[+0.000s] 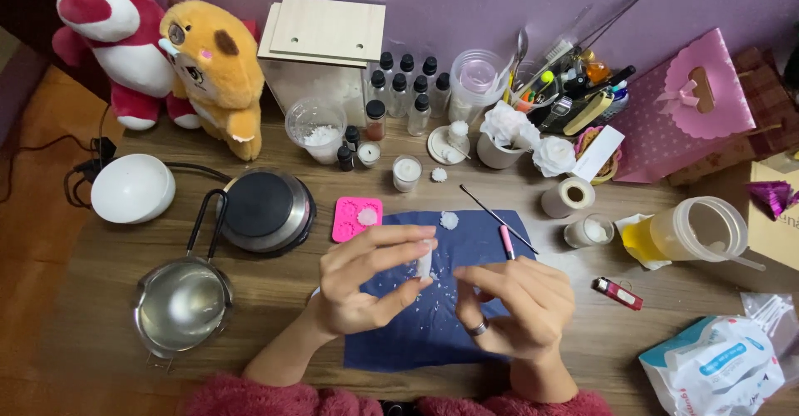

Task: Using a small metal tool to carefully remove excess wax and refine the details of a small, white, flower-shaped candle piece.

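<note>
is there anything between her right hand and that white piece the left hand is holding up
Nothing visible. The left hand pinches the small white piece at its fingertips above the dark blue mat. The right hand sits just beside it, fingers curled, with only open air and scattered white flakes on the mat below.

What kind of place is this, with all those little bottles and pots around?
Probably a home craft desk set up for candle or wax work. A small hotplate stands beside a metal melting pot, a pink silicone mould lies by a dark blue mat, and the left hand holds a small white piece.
</note>
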